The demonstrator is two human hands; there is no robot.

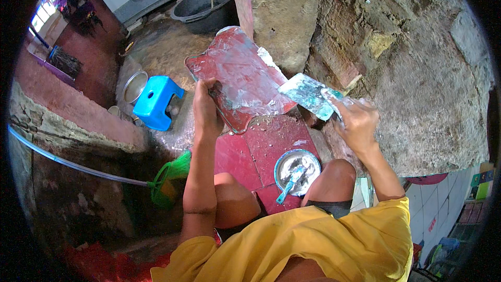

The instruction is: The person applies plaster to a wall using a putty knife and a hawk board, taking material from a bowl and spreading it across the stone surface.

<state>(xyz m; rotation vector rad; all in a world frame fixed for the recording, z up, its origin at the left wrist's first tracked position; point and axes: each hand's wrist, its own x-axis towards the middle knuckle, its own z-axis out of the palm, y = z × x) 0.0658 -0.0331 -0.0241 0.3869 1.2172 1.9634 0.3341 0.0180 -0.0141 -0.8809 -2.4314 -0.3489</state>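
Left hand [207, 107]: grips red board [237, 73] by its edge, presumably steadying it
Right hand [357, 121]: holds smeared scraper [310, 95] at board's right
Paste bowl [277, 169]: between knees [339, 173], likely for reach

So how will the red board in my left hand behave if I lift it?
The red board is probably fairly stiff, since it extends well beyond your left hand without obvious sagging. Whitish smears across it might make it slippery. It may tip away from you, as the hand grips one side and most of it lies beyond.
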